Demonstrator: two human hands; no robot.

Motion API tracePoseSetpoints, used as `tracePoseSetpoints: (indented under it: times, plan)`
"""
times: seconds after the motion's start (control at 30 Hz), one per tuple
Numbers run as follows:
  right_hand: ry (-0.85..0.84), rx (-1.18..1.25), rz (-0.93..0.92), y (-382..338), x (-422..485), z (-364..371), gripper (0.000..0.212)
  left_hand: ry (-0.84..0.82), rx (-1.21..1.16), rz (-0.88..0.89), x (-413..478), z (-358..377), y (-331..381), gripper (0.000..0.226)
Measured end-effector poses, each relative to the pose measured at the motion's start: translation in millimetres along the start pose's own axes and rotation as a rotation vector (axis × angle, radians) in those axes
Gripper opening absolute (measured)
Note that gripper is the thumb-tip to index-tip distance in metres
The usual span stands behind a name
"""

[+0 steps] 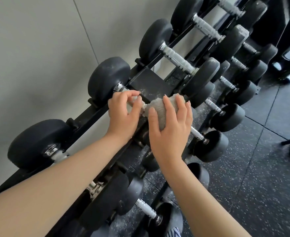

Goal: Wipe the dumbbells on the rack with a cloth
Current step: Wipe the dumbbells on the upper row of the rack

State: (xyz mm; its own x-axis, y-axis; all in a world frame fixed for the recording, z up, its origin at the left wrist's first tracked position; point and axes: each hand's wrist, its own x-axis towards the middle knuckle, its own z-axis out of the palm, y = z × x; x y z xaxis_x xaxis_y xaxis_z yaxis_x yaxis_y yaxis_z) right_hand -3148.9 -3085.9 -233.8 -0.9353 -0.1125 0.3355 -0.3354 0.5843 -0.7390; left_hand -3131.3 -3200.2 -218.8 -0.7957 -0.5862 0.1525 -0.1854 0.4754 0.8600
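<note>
Dumbbell (106, 79), round matte rubber; both hands apparently wrap nubby cloth (158, 110) around handle.

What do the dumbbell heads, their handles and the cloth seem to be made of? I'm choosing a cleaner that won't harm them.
Dumbbell heads: probably matte black rubber or urethane, dull, with whitish dusty marks.
Handles: likely chromed steel, bright and reflective, with ridged grip bands.
Cloth: looks like light grey terry towelling with a nubby pile, bunched under both the left hand and the right hand.
</note>
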Motion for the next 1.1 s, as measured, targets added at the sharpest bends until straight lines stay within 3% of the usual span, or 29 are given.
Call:
tracePoseSetpoints:
  times: [0.13,0.23,0.33,0.47,0.57,0.73,0.83,0.97,1.1]
  plan:
    - [0.096,-0.028,-0.021,4,0,9,0.042,-0.049,0.414,0.445,35,10,-11,0.037]
    - [0.115,-0.017,-0.023,3,0,11,0.034,-0.183,0.783,0.562,59,16,-19,0.07]
    - [0.084,0.019,-0.032,6,3,7,0.033,-0.178,0.988,0.692,68,19,-24,0.07]
    - [0.007,0.081,-0.059,13,13,1,0.029,0.018,0.903,0.852,70,24,-36,0.056]
    - [-0.084,0.229,-0.061,17,26,-8,0.022,0.07,0.842,0.896,73,26,-40,0.051]
    - [-0.407,0.404,0.381,18,68,-25,0.013,0.125,0.798,0.944,75,28,-45,0.048]
    - [-0.533,0.401,0.496,19,85,-28,0.018,0.122,0.797,0.942,77,28,-46,0.05]
    - [-0.45,0.451,0.488,16,73,-26,0.01,0.102,0.901,0.924,76,30,-43,0.055]
    - [-0.174,0.348,0.262,7,24,-17,0.023,0.102,0.947,0.889,76,33,-41,0.059]
